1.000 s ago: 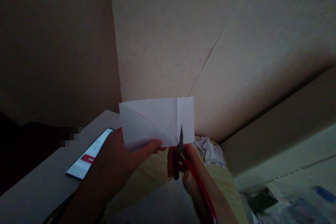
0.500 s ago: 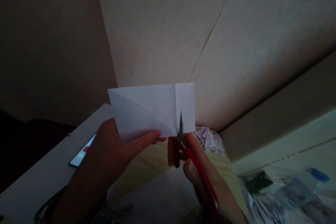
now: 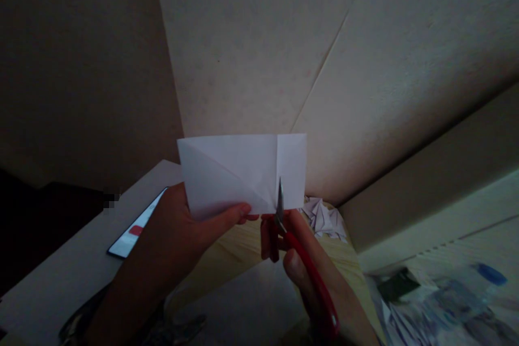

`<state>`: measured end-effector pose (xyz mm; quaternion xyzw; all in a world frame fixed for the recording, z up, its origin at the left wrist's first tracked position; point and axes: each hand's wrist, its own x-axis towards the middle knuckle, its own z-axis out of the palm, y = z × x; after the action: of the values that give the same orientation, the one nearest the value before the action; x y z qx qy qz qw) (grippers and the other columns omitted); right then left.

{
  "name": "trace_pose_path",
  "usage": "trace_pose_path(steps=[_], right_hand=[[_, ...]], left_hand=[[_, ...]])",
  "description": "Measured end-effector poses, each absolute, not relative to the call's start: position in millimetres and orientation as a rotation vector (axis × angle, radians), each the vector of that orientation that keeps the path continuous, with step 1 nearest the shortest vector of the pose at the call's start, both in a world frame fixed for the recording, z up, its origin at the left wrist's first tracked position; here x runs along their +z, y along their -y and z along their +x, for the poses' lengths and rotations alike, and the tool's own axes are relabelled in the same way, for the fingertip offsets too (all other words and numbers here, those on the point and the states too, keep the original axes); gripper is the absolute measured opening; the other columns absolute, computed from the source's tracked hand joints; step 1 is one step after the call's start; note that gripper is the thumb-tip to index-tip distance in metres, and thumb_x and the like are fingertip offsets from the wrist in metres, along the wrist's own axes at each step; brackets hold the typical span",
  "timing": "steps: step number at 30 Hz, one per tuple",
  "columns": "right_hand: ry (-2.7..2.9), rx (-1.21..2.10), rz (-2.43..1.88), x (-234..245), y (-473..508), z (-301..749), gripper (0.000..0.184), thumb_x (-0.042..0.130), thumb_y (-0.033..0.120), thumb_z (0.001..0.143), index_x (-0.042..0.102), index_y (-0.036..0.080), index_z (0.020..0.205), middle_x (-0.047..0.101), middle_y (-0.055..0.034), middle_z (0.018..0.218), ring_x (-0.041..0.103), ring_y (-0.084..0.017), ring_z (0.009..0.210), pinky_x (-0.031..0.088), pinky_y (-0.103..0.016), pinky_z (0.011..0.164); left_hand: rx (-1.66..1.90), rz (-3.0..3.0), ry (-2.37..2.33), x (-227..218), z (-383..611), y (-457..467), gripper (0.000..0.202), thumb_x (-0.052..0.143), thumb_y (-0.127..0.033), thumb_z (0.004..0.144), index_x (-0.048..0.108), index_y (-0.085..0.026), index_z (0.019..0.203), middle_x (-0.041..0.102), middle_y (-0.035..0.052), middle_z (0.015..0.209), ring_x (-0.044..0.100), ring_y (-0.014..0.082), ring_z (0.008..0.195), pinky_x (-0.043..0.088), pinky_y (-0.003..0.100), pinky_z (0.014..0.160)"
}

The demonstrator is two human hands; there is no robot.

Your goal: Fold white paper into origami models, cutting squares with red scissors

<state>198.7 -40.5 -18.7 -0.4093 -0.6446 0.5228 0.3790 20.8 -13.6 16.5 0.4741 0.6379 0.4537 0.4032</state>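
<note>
A creased, folded sheet of white paper (image 3: 231, 167) is held up in front of me, with a vertical crease near its right end. My left hand (image 3: 194, 232) pinches its lower left edge, thumb on the near side. In my right hand (image 3: 312, 265) is a pair of scissors (image 3: 314, 275) with red handles. One pointed metal blade lies in front of the paper, close to the vertical crease; the other blade is hidden behind the sheet. My right fingers wrap round the handles below the paper's bottom edge.
A phone (image 3: 132, 235) with a lit screen lies on a white surface (image 3: 60, 275) at left. Folded white paper pieces (image 3: 322, 219) rest on yellowish cloth (image 3: 227, 251) near the wall. Another white sheet (image 3: 243, 303) lies below my hands. At lower right is a clear plastic container (image 3: 456, 300).
The paper and my left hand have shifted slightly right, bringing the vertical crease closer to the scissors' blade. My right hand and the scissors have barely moved.
</note>
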Motion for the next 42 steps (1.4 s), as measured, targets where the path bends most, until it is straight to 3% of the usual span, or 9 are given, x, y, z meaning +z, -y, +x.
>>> trace_pose_path(steps=[7, 14, 21, 28, 37, 42], right_hand=[[1.617, 1.361, -1.032, -21.8, 41.0, 200.0, 0.059, 0.046, 0.072, 0.084, 0.049, 0.023, 0.117, 0.053, -0.0014, 0.086, 0.051, -0.017, 0.076, 0.044, -0.034, 0.075], [1.650, 1.316, -1.051, -20.9, 44.5, 202.4, 0.050, 0.047, 0.065, 0.088, 0.050, 0.029, 0.121, 0.056, -0.0028, 0.093, 0.055, -0.019, 0.080, 0.047, -0.033, 0.074], [1.633, 1.296, -1.045, -20.7, 44.2, 199.5, 0.049, 0.047, 0.064, 0.088, 0.051, 0.025, 0.117, 0.057, -0.0043, 0.093, 0.056, -0.018, 0.080, 0.048, -0.032, 0.074], [1.561, 1.375, -1.085, -17.8, 44.2, 196.5, 0.060, 0.045, 0.072, 0.084, 0.051, 0.022, 0.116, 0.053, -0.0022, 0.087, 0.052, -0.017, 0.076, 0.045, -0.033, 0.075], [1.604, 1.300, -0.954, -28.1, 45.0, 203.5, 0.041, 0.048, 0.060, 0.090, 0.050, 0.032, 0.121, 0.057, -0.0022, 0.094, 0.055, -0.018, 0.081, 0.047, -0.032, 0.074], [1.599, 1.308, -0.974, -27.6, 45.0, 201.6, 0.040, 0.048, 0.060, 0.090, 0.051, 0.031, 0.118, 0.056, -0.0015, 0.093, 0.054, -0.018, 0.081, 0.046, -0.031, 0.075]], left_hand=[[1.149, 1.221, -1.610, 17.3, 21.3, 13.6, 0.013, 0.076, -0.036, 0.059, 0.067, -0.028, 0.065, 0.078, 0.0008, 0.071, 0.074, 0.0317, 0.072, 0.058, 0.036, 0.060], [1.119, 1.228, -1.672, 16.6, 19.6, 15.1, 0.019, 0.076, -0.041, 0.058, 0.067, -0.027, 0.067, 0.078, 0.0037, 0.073, 0.074, 0.0323, 0.071, 0.058, 0.038, 0.058], [1.117, 1.213, -1.676, 17.8, 19.6, 15.9, 0.019, 0.076, -0.042, 0.056, 0.066, -0.029, 0.066, 0.078, 0.0025, 0.072, 0.074, 0.0319, 0.071, 0.058, 0.038, 0.057], [1.156, 1.198, -1.630, 19.3, 21.2, 16.2, 0.013, 0.076, -0.036, 0.058, 0.067, -0.029, 0.062, 0.077, 0.0009, 0.068, 0.074, 0.0300, 0.068, 0.057, 0.035, 0.056], [1.179, 1.138, -1.649, 18.3, 23.0, 17.7, 0.015, 0.076, -0.034, 0.058, 0.067, -0.027, 0.067, 0.077, 0.0008, 0.069, 0.073, 0.0282, 0.067, 0.056, 0.033, 0.055], [1.181, 1.146, -1.638, 17.9, 22.8, 16.9, 0.016, 0.077, -0.034, 0.057, 0.066, -0.027, 0.066, 0.077, -0.0013, 0.067, 0.073, 0.0264, 0.067, 0.056, 0.031, 0.054]])
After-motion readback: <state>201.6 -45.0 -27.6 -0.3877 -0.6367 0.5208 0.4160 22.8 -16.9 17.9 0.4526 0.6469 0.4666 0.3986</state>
